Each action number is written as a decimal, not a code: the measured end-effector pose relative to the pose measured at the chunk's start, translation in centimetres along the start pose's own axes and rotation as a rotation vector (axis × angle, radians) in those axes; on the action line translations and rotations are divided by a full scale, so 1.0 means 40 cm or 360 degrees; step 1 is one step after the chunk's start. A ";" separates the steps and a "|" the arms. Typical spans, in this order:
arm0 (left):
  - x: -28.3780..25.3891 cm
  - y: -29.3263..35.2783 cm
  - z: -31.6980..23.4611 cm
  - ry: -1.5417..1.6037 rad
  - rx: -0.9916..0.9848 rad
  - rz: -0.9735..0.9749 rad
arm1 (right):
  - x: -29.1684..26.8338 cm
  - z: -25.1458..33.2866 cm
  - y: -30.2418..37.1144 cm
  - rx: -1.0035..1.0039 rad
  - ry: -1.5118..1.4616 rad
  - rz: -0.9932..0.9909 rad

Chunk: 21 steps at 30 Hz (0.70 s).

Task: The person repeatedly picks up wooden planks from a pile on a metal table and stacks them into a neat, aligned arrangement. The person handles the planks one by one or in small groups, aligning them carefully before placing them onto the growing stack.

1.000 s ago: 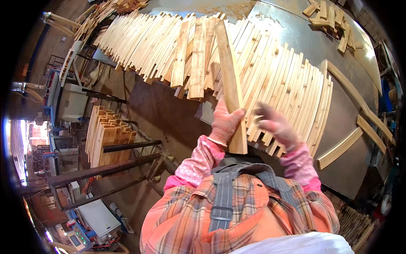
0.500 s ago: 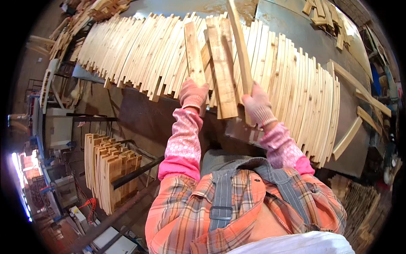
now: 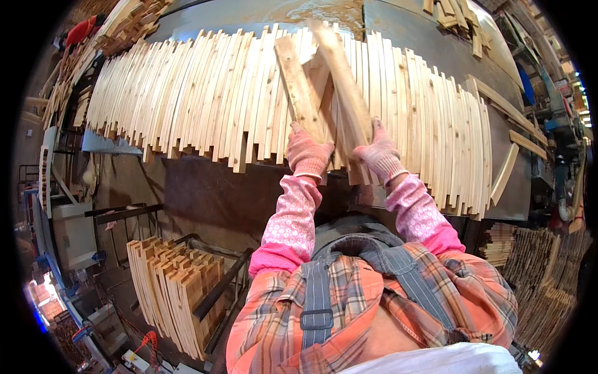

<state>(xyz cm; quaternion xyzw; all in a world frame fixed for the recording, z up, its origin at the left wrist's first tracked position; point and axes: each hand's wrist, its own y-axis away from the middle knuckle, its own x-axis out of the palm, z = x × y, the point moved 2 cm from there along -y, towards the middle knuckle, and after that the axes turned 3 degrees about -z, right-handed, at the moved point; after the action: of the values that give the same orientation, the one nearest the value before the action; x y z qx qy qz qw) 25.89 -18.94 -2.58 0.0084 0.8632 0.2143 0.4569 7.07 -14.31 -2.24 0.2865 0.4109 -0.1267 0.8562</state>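
Wooden planks [image 3: 295, 81] slant over the slat row [image 3: 212, 93] on the table [image 3: 402, 26]; my left grip [image 3: 308, 153] is clamped round one's near end, my right grip [image 3: 381, 154] round another's. Keeping both level should prevent snagging.

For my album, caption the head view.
Pink-gloved left hand and right hand hold long tan wooden boards over narrow pale wooden strips.

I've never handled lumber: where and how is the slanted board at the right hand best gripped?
Probably by the near end of the slanted board, coming from the near side and pinching across its long edges. It is long and narrow, that end lies at the right hand, and the rest reaches over the strips.
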 end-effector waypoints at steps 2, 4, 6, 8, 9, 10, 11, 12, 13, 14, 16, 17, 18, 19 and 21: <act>0.029 -0.051 0.083 0.0298 0.0048 -0.0028 | 0.033 0.024 0.027 -0.0138 -0.0014 -0.0232; 0.007 -0.004 0.072 0.0678 0.0125 0.0310 | 0.076 0.019 0.037 -0.0198 0.0213 -0.0089; -0.028 -0.002 -0.013 0.0229 0.0112 0.0269 | 0.086 0.032 0.034 -0.0162 0.0170 -0.0173; -0.037 -0.085 -0.025 -0.0024 0.0174 0.0253 | 0.084 0.089 0.025 -0.0171 0.0234 -0.0169; -0.049 -0.096 -0.042 -0.0189 0.0183 0.0377 | 0.084 0.108 0.007 -0.0153 0.0288 -0.0180; -0.065 -0.093 -0.040 -0.0260 0.0222 0.0291 | 0.086 0.110 0.007 0.0015 0.0356 -0.0109; -0.084 -0.084 -0.045 -0.0341 0.0262 0.0205 | 0.090 0.111 0.007 0.0189 0.0419 -0.0042; -0.097 -0.072 -0.043 -0.0415 0.0303 0.0136 | 0.083 0.114 0.015 0.0164 0.0422 -0.0040; -0.087 -0.081 -0.030 -0.0342 0.0215 0.0171 | 0.076 0.113 0.021 0.0144 0.0418 -0.0038; -0.066 -0.100 -0.019 -0.0277 0.0131 0.0208 | 0.074 0.111 0.025 0.0130 0.0408 -0.0033; -0.063 -0.105 -0.008 -0.0241 0.0034 0.0316 | 0.083 0.085 0.011 0.0031 0.0345 -0.0062; -0.039 -0.111 -0.001 -0.0171 -0.0011 0.0291 | 0.090 0.060 -0.012 -0.0015 0.0296 -0.0068; 0.003 -0.120 -0.004 -0.0107 -0.0037 0.0266 | 0.114 0.018 -0.045 -0.0141 0.0301 -0.0272; 0.032 -0.122 -0.012 -0.0046 -0.0057 0.0244 | 0.121 -0.007 -0.075 -0.0230 -0.0014 -0.0131; 0.051 -0.118 -0.033 0.0309 -0.0096 0.0358 | 0.109 -0.061 -0.106 -0.0360 -0.0646 0.0117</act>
<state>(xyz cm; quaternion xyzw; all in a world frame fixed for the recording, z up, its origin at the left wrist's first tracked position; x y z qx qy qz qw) 24.52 -23.28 -5.33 0.0705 0.8901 0.2899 0.3446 6.34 -16.18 -8.48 0.1720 0.2311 -0.1035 0.9520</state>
